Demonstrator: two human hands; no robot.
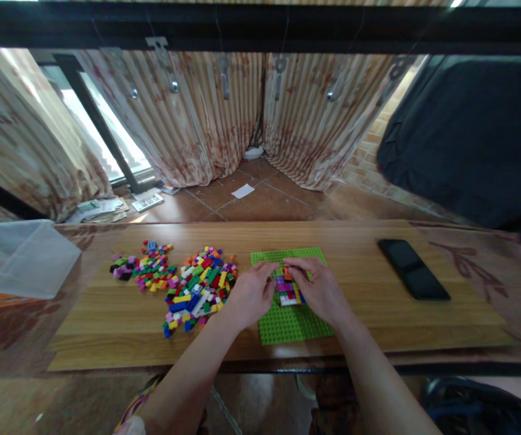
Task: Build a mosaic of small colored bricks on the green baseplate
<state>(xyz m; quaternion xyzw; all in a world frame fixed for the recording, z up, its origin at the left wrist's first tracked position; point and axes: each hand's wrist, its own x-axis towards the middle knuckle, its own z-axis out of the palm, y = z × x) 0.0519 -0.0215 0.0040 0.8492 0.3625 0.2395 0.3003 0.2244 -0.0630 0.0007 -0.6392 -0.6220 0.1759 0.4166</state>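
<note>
A green baseplate point(288, 323) lies on the wooden board in front of me. On it stands a small block of joined bricks point(288, 291) in purple, yellow, red, blue and white. My left hand point(249, 295) rests at the block's left side, fingers curled toward its top. My right hand point(318, 289) is on the right side, its fingers pinched on an orange brick point(287, 273) at the top of the block. Both hands meet over the plate's upper middle.
Loose coloured bricks lie in a big heap point(199, 290) and a smaller heap point(149, 272) left of the plate. A black phone point(412, 276) lies at the right. A clear plastic bag point(16, 257) sits far left. Curtains and tiled floor are behind the wooden board point(378, 329).
</note>
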